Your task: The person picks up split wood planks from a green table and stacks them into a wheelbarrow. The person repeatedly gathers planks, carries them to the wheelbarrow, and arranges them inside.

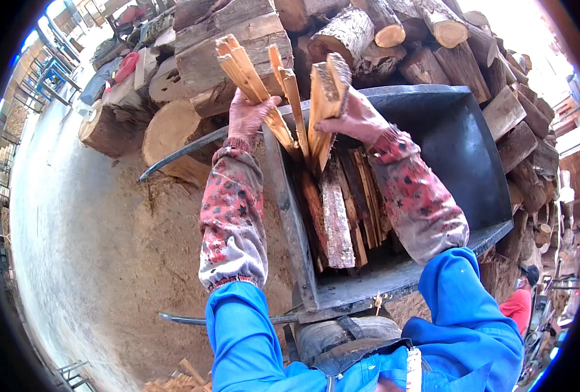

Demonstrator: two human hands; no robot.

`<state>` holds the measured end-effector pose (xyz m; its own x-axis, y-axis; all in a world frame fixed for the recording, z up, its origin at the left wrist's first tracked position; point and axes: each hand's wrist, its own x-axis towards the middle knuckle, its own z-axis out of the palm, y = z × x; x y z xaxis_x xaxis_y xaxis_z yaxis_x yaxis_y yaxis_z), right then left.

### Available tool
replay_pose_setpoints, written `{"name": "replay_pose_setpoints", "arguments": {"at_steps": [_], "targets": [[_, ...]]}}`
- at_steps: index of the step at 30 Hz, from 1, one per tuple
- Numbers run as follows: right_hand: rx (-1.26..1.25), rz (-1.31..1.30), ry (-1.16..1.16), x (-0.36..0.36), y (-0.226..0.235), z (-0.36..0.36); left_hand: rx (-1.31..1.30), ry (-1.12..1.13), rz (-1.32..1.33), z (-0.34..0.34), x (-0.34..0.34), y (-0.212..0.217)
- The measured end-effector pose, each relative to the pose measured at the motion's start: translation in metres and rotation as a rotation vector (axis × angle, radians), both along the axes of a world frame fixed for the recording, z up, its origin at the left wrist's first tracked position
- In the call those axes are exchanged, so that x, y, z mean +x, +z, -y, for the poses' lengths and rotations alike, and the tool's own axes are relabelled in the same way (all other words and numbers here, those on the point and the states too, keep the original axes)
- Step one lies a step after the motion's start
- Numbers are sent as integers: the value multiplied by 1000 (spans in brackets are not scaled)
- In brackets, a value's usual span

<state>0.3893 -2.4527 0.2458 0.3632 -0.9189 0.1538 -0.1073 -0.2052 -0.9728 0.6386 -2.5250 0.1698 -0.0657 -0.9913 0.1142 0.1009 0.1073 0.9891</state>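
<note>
My left hand (247, 117) is closed round a long split stick of firewood (237, 65), which leans with its lower end inside a black metal wheelbarrow (459, 130). A chunkier piece of split firewood (326, 104), with rough bark on one side, stands tilted in the grip of my right hand (360, 119). Between the two hands rise thin split sticks (293, 98) that neither hand visibly grasps. Below them, several split pieces (337, 222) lie lengthwise in the wheelbarrow's tray. The lower ends of the held pieces meet near the tray's left wall.
Stacked logs (352, 32) rise behind and to the right of the wheelbarrow. Thick log rounds (175, 140) lie to its left, near a curved metal handle (182, 151). Wood chips (179, 379) cover the ground at the lower left. A person in red (517, 306) is far right.
</note>
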Motion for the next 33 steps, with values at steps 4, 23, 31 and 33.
{"name": "replay_pose_setpoints", "arguments": {"at_steps": [4,23,31,33], "targets": [[100,145,-119,-15,-7,-36,11,67,27,12,5,-5],[-546,-669,-652,-136,78,-158,148,109,4,-29,24,-43],[-997,-843,-535,-136,102,-210,402,101,93,-147,21,-132],[-1251,-896,-470,-129,86,-205,457,106,192,-196,31,-150]]}}
